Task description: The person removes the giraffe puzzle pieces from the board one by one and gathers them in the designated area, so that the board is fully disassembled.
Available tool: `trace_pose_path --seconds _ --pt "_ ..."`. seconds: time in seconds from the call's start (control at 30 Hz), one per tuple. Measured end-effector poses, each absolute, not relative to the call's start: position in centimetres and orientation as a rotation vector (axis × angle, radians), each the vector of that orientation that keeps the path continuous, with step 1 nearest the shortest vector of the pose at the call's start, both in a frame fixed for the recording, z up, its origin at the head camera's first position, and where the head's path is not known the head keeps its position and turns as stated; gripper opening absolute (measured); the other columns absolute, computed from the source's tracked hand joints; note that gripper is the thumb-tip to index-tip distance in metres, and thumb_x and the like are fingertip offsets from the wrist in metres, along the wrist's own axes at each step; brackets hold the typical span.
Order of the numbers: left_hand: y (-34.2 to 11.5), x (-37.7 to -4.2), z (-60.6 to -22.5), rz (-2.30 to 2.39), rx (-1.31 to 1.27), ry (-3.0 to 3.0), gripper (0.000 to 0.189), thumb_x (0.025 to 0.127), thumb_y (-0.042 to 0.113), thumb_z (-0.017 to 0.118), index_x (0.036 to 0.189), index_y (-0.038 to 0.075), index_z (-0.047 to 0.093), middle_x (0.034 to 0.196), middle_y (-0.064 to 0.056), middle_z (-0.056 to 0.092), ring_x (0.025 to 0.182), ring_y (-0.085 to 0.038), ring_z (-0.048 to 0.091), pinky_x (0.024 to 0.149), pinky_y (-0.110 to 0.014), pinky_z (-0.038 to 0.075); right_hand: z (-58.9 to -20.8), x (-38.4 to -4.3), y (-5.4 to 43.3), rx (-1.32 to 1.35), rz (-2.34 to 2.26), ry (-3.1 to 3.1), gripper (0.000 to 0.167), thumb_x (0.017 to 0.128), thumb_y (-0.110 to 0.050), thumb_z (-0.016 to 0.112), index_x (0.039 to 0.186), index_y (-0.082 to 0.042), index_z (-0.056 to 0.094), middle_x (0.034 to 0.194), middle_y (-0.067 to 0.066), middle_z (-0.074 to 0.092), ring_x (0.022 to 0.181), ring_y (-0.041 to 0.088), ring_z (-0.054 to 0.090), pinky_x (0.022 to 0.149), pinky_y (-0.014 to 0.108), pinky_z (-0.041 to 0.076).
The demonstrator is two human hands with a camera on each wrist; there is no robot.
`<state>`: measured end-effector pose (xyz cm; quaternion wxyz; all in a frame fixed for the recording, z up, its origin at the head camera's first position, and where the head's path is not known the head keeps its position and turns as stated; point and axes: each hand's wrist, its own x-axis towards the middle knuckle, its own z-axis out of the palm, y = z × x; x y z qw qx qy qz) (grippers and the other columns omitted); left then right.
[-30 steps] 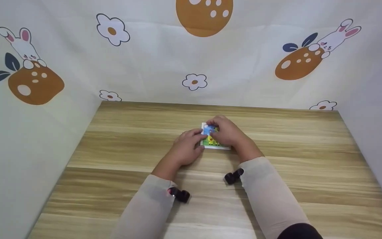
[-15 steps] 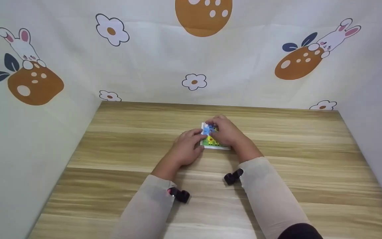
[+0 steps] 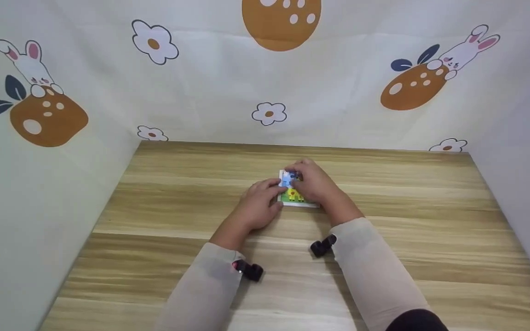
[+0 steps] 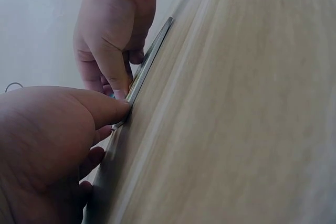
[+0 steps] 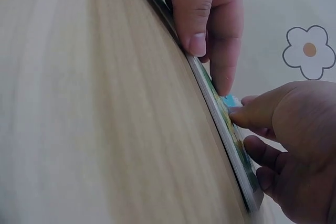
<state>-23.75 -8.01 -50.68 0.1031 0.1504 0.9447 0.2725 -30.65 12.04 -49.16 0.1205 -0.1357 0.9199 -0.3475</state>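
A small flat jigsaw puzzle board (image 3: 299, 204) lies on the table, with a white border and a picture of a yellow figure on green under blue. My left hand (image 3: 259, 204) grips its left side, thumb at the near edge and a fingertip on the picture. My right hand (image 3: 313, 181) is over the board's right part, covering much of it. Between its thumb and fingers a small light-blue puzzle piece (image 5: 229, 100) shows in the right wrist view, raised from the board. Its outline is mostly hidden.
The wood-grain table (image 3: 164, 257) reaches back to a pale printed cloth wall (image 3: 219, 92), with more walls at left and right. A small black wrist camera (image 3: 250, 270) is on the left sleeve, and another black camera (image 3: 323, 246) is on the right.
Both hands stay almost in place over the board. The blue patch under the right fingers has shifted slightly. The head view has drifted a little.
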Motion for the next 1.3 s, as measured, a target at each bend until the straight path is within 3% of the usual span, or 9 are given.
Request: trace_pose_path --seconds 0.2,0.43,0.63,1.03,1.3 --pt "-8.0 -23.8 -50.9 0.806 0.449 2.790 0.048 0.110 0.036 0.058 0.158 0.031 0.055 0.174 0.005 0.037 0.165 -0.026 0.028 0.135 -0.056 0.023 -48.3 -30.9 14.0 -0.399 -1.057 2.728 0.042 0.104 -0.015 0.067 0.146 -0.018 0.067 0.139 0.007 0.062 0.124 0.028 0.062 0.112 0.050 0.053" --pt "-7.9 -23.8 -50.9 0.788 0.431 2.802 0.048 0.109 0.036 0.059 0.157 0.033 0.055 0.174 0.007 0.037 0.165 -0.025 0.027 0.134 -0.057 0.023 -47.3 -31.6 18.7 -0.310 -1.108 2.767 0.040 0.106 -0.017 0.066 0.145 -0.018 0.067 0.147 0.005 0.059 0.127 0.030 0.062 0.113 0.052 0.052" --pt "-7.8 -23.8 -50.8 0.784 0.415 2.798 0.049 0.109 0.037 0.059 0.158 0.033 0.054 0.175 0.008 0.036 0.165 -0.024 0.026 0.136 -0.054 0.021 -47.6 -31.8 22.0 -0.172 -1.203 2.743 0.040 0.106 -0.019 0.067 0.146 -0.018 0.065 0.143 0.009 0.059 0.128 0.032 0.059 0.113 0.053 0.051" --pt "-7.9 -23.9 -51.0 0.771 0.418 2.797 0.049 0.110 0.038 0.058 0.158 0.035 0.053 0.175 0.008 0.036 0.166 -0.023 0.027 0.136 -0.053 0.021 -49.9 -32.6 23.9 -0.171 -1.208 2.749 0.041 0.104 -0.014 0.069 0.145 -0.011 0.066 0.142 0.016 0.067 0.132 0.035 0.061 0.118 0.054 0.048" --pt "-8.0 -23.7 -50.9 0.784 0.420 2.802 0.049 0.109 0.036 0.060 0.157 0.034 0.055 0.174 0.007 0.037 0.165 -0.025 0.027 0.134 -0.059 0.024 -50.3 -32.6 24.0 -0.172 -1.154 2.741 0.046 0.104 -0.012 0.068 0.149 -0.010 0.062 0.151 0.015 0.064 0.146 0.035 0.055 0.127 0.053 0.040"
